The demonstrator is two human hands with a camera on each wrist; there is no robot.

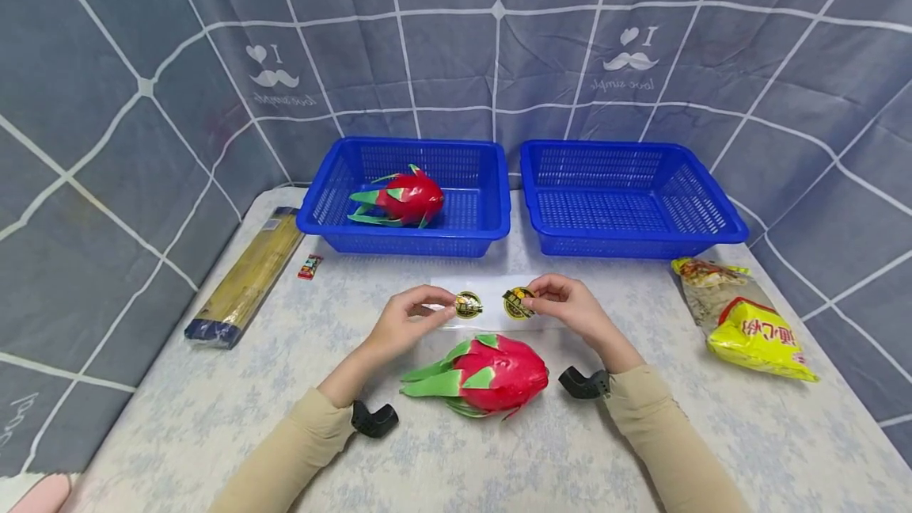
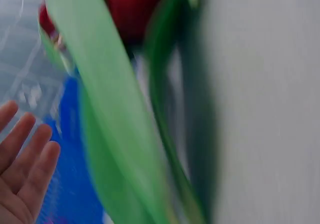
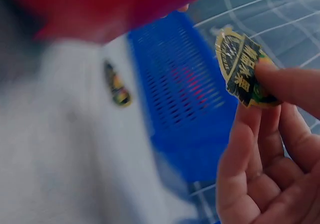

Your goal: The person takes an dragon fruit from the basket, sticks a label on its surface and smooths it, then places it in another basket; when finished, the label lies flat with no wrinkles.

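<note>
Between thumb and fingers, my right hand [image 1: 575, 309] pinches a round black-and-gold sticker [image 3: 246, 66], lifted off the table. A similar sticker [image 1: 468, 305] lies on a white backing sheet [image 1: 493, 317]. My left hand [image 1: 404, 321] is beside that second sticker, its fingertips close to it; whether they touch it I cannot tell. In the left wrist view its fingers [image 2: 42, 169] look loosely extended. A red dragon fruit [image 1: 507, 374] with green leaves lies in front of the sheet, between my forearms. Its leaves fill much of the left wrist view, blurred.
At the back left, a blue basket [image 1: 399, 242] contains another dragon fruit [image 1: 415, 198]. A second blue basket [image 1: 634, 247] stands to its right. Long noodles in a packet [image 1: 249, 279] and a small red wrapper [image 1: 309, 267] lie left; a yellow food bag [image 1: 755, 331] lies right.
</note>
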